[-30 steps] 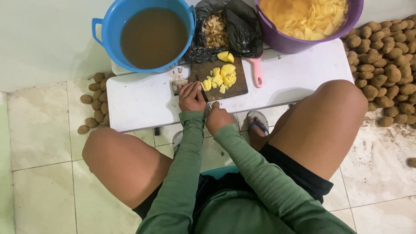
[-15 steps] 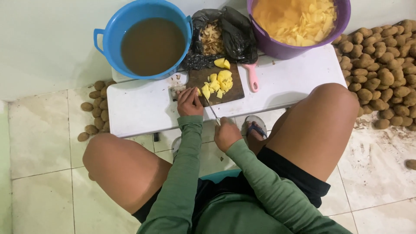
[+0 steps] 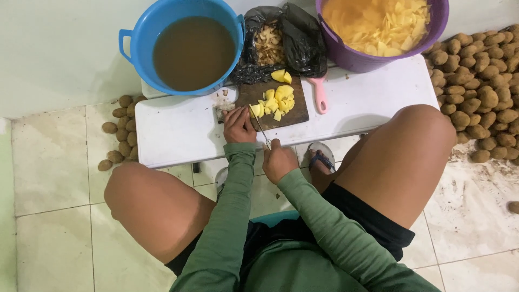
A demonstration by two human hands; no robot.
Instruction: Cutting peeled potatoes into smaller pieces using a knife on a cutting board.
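Note:
A dark wooden cutting board (image 3: pixel 294 115) lies on a low white table (image 3: pixel 178 130), with yellow potato chunks (image 3: pixel 278 100) piled on it. My left hand (image 3: pixel 239 125) rests at the board's left edge, fingers pressing a yellow potato piece (image 3: pixel 255 111). My right hand (image 3: pixel 278 160) is at the table's near edge, gripping a thin-bladed knife (image 3: pixel 262 131) whose blade points up towards the held piece.
A blue bucket of brown water (image 3: pixel 192 48) and a black bag of peelings (image 3: pixel 273 43) stand behind the board. A purple tub of cut potato (image 3: pixel 381 24) is at the back right. Unpeeled potatoes are heaped on the floor at right (image 3: pixel 484 81) and left (image 3: pixel 120 132).
My right hand has drawn back from beside the left hand to the table's near edge, and the knife blade now shows between the two hands. The left hand stays at the board.

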